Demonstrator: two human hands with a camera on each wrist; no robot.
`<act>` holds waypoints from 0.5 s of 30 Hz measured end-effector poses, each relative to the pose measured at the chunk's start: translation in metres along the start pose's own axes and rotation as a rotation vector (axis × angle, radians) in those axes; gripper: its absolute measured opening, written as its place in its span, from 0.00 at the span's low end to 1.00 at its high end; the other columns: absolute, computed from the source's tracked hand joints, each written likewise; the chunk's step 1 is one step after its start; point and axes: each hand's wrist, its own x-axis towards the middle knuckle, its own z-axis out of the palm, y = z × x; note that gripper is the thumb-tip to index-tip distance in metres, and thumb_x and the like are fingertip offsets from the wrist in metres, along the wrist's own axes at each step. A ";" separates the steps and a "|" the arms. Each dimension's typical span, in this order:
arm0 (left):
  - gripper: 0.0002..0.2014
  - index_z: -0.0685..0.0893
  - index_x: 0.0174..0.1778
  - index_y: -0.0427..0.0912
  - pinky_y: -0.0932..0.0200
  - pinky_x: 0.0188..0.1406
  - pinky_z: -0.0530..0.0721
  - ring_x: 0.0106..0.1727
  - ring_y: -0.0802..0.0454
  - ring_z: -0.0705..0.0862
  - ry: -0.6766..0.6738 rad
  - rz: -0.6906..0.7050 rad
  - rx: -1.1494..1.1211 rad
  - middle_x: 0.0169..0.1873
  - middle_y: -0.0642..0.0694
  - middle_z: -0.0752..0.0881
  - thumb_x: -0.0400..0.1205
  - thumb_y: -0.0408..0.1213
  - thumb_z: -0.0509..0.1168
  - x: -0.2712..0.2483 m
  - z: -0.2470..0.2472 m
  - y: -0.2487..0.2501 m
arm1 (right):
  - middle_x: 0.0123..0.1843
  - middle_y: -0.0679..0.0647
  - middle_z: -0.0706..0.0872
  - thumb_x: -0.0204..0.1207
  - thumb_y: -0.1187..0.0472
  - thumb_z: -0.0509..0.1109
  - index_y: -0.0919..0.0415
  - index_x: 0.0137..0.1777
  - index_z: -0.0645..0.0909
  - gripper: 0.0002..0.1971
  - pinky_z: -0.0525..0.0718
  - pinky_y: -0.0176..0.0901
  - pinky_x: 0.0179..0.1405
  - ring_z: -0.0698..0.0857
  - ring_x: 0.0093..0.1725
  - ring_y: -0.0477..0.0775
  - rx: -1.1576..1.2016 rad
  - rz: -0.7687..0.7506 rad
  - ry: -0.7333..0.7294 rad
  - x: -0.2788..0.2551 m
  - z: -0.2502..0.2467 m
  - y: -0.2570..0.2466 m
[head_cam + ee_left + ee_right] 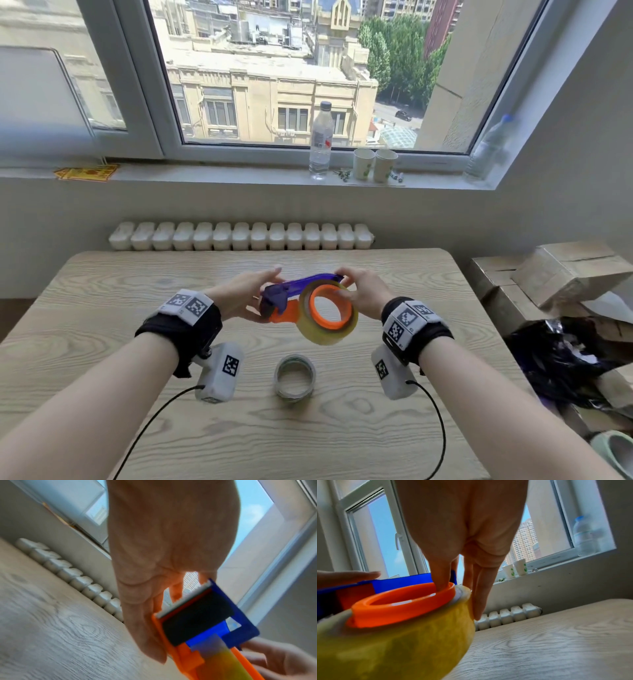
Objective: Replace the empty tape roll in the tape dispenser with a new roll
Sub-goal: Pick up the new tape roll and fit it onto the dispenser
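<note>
Above the wooden table (137, 342) both hands hold up an orange and blue tape dispenser (274, 298). A yellowish new tape roll (329, 337) sits on its orange hub (315, 298). My left hand (246, 294) pinches the cutter end, fingers over the blue cover, thumb along the orange side (159, 631). My right hand (363, 291) grips the roll (402, 649), thumb inside the hub (402, 609) and fingers down the roll's outer face. A strip of tape (212, 649) runs toward the black pad (197, 618). The empty roll (294, 393) lies flat on the table, nearer me.
A radiator (239, 236) runs behind the table's far edge. On the windowsill stand a water bottle (321, 140) and two paper cups (375, 164). Cardboard boxes (565, 270) and a black bag (555, 356) crowd the right side. Wrist-camera cables hang down to the table's near part.
</note>
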 end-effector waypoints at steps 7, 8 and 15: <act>0.17 0.79 0.64 0.37 0.46 0.50 0.85 0.45 0.41 0.86 0.182 0.041 -0.199 0.45 0.36 0.87 0.83 0.31 0.51 0.002 -0.007 -0.006 | 0.43 0.60 0.82 0.76 0.64 0.71 0.56 0.47 0.79 0.04 0.89 0.53 0.30 0.85 0.34 0.59 0.419 0.126 0.044 -0.002 0.000 0.009; 0.18 0.79 0.64 0.36 0.46 0.52 0.85 0.48 0.41 0.86 0.168 0.028 -0.158 0.49 0.35 0.87 0.82 0.28 0.51 0.001 -0.006 -0.008 | 0.42 0.60 0.82 0.76 0.64 0.70 0.54 0.44 0.78 0.05 0.88 0.53 0.30 0.84 0.33 0.58 0.466 0.137 0.041 -0.002 0.000 0.010; 0.18 0.85 0.55 0.39 0.47 0.59 0.81 0.52 0.46 0.86 -0.216 0.096 -0.089 0.51 0.41 0.88 0.70 0.33 0.59 -0.012 0.018 -0.003 | 0.49 0.64 0.81 0.79 0.65 0.66 0.68 0.57 0.73 0.10 0.89 0.46 0.25 0.86 0.32 0.56 0.793 0.242 -0.010 -0.004 0.006 0.002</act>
